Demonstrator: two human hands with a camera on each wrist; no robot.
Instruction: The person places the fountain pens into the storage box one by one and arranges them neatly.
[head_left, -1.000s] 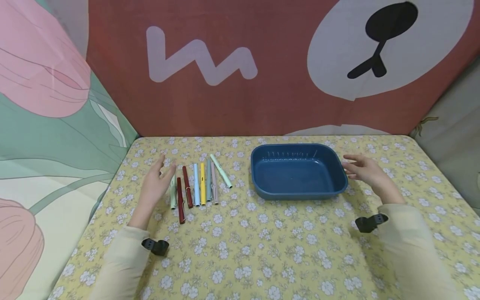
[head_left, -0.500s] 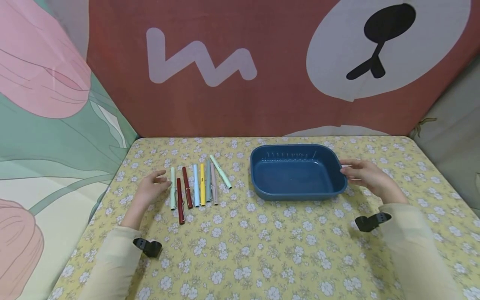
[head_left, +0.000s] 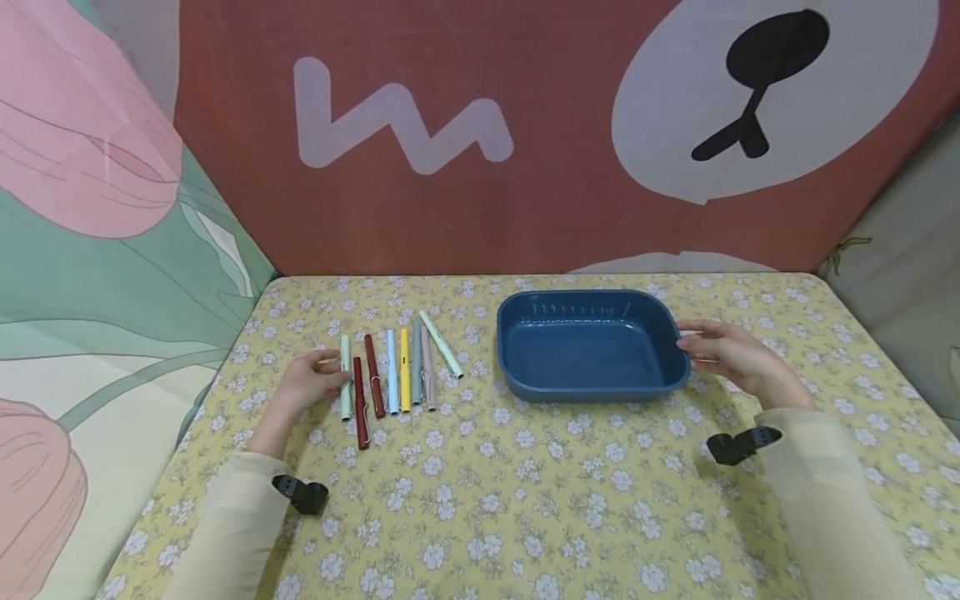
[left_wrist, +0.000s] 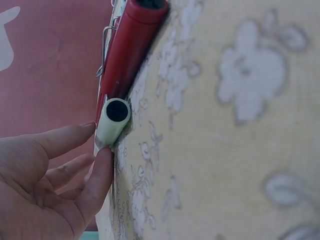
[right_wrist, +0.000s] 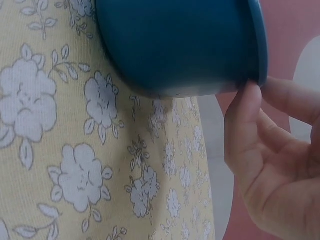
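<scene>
At the left end of a row of capped pens, my left hand has its thumb and index finger around a mint green pen. The left wrist view shows the pen's round dark end just past the fingertips, with a dark red pen close beside it. My right hand is at the right end of a dark blue basin. Its thumb tip touches the outside just under the rim, and the other fingers extend loosely behind. The basin holds nothing.
More pens lie right of the left hand, including a light blue pen, a yellow pen and a slanted mint pen. A flowered yellow cloth covers the table. A printed red curtain hangs behind.
My left hand has lowered and turned inward, its fingers closing in on the leftmost mint pen. My right hand has come against the basin, which has shifted slightly left.
</scene>
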